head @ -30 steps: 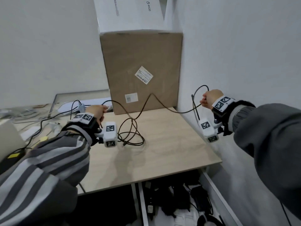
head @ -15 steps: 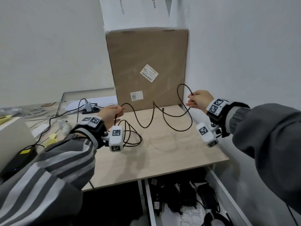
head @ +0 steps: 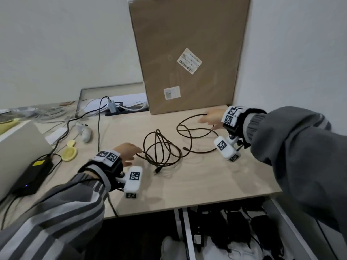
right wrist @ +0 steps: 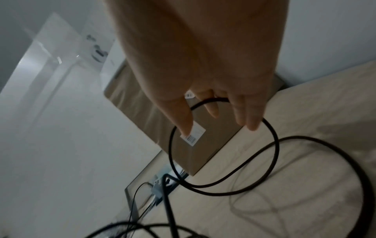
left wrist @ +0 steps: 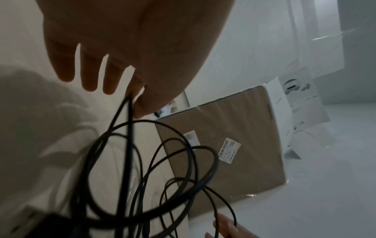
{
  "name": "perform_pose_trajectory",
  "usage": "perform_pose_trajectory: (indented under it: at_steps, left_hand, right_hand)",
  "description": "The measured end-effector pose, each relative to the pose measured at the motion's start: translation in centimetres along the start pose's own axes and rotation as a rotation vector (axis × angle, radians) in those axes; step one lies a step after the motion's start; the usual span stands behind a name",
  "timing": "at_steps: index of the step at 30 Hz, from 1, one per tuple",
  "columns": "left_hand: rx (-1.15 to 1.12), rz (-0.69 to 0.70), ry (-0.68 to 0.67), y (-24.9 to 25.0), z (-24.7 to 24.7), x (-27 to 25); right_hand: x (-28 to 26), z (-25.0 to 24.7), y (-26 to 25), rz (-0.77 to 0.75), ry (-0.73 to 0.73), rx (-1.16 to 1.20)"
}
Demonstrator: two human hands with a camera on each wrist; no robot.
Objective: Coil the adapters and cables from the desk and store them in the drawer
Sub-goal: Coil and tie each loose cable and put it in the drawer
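Note:
A long black cable (head: 161, 147) lies in loose loops on the wooden desk (head: 197, 181), between my two hands. My left hand (head: 129, 152) sits at the left edge of the loops. In the left wrist view its thumb and index finger pinch two strands of the cable (left wrist: 130, 98), while the other fingers stay straight. My right hand (head: 211, 117) hovers at the far right with fingers stretched out, and one loop of the cable (right wrist: 203, 103) runs loosely across them. One plug end (head: 156, 170) lies free on the desk.
A tall cardboard box (head: 189, 53) stands against the back wall. To the left are a power strip (head: 120, 110), other cables, a black adapter (head: 32, 177) and a yellow item (head: 69, 152). Below the desk edge an open drawer (head: 185, 233) holds several black adapters.
Both hands have come down from a raised, stretched-out hold to the desk. The cable now lies in loops there. My right hand's fingers have straightened from a closed grip.

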State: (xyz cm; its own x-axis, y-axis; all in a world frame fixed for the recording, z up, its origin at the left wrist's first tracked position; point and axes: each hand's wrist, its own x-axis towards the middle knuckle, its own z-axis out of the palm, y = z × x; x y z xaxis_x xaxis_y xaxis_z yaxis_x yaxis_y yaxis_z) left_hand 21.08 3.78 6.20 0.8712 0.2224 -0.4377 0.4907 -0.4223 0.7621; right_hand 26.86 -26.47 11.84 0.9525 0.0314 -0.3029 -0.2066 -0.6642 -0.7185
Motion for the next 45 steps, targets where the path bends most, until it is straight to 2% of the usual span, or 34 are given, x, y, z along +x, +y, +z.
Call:
perform_pose_trajectory:
  at_steps: [2, 6, 8, 10, 12, 15, 17, 19, 24, 29, 33, 36, 41, 43, 45]
  left_hand:
    - [-0.064, -0.019, -0.07, -0.1, 1.3, 0.3]
    - [-0.164, -0.032, -0.082, 1.3, 2.9, 0.2]
    - [-0.298, -0.082, -0.108, 2.2, 2.8, -0.2]
    - [-0.443, -0.072, -0.124, 3.1, 2.7, -0.2]
    - [-0.545, 0.02, -0.135, 4.2, 2.7, -0.7]
    - [-0.616, 0.234, -0.172, 6.0, 3.0, -2.3]
    - [-0.624, 0.354, -0.194, 7.0, 3.0, -3.7]
    - [-0.633, 0.437, -0.208, 7.6, 2.8, -4.7]
    - [-0.594, 0.529, -0.181, 7.3, 1.4, -6.1]
    - [-0.65, 0.468, -0.002, 5.8, 0.6, -5.2]
    - [-0.691, 0.378, 0.142, 4.3, 0.5, -3.7]
    - [-0.777, 0.319, 0.227, 3.0, -0.1, -2.6]
    - [-0.78, 0.32, 0.316, 1.9, -0.9, -1.7]
    - [-0.634, 0.303, 0.287, 1.9, -0.9, -1.9]
    - [-0.475, 0.233, 0.196, 2.3, -0.5, -2.6]
  right_hand:
    - [-0.5, 0.6, -0.2, -0.036, -0.078, -0.141]
    - [-2.7, 1.2, -0.5, -0.052, -0.202, -0.325]
    - [-3.9, 1.1, -0.5, -0.087, -0.203, -0.436]
    - [-5.1, 1.2, -0.7, -0.167, -0.136, -0.499]
    - [-6.3, 1.8, -1.0, -0.3, -0.056, -0.455]
    - [-7.7, 3.7, -1.7, -0.406, -0.065, -0.39]
    - [-7.9, 4.9, -1.8, -0.396, -0.1, -0.47]
    - [-7.6, 5.5, -1.6, -0.383, -0.096, -0.443]
    - [-6.5, 3.2, -0.6, -0.401, 0.13, -0.296]
    - [-6.0, -1.4, 2.3, -0.224, 0.364, -0.018]
    - [-6.9, -4.2, 4.0, -0.105, 0.417, 0.317]
    - [-8.0, -5.9, 4.5, -0.112, 0.468, 0.494]
    - [-9.2, -7.6, 5.4, -0.206, 0.646, 0.465]
    - [-9.6, -7.9, 5.9, -0.199, 0.642, 0.387]
    - [-10.1, -7.8, 6.2, -0.221, 0.579, 0.334]
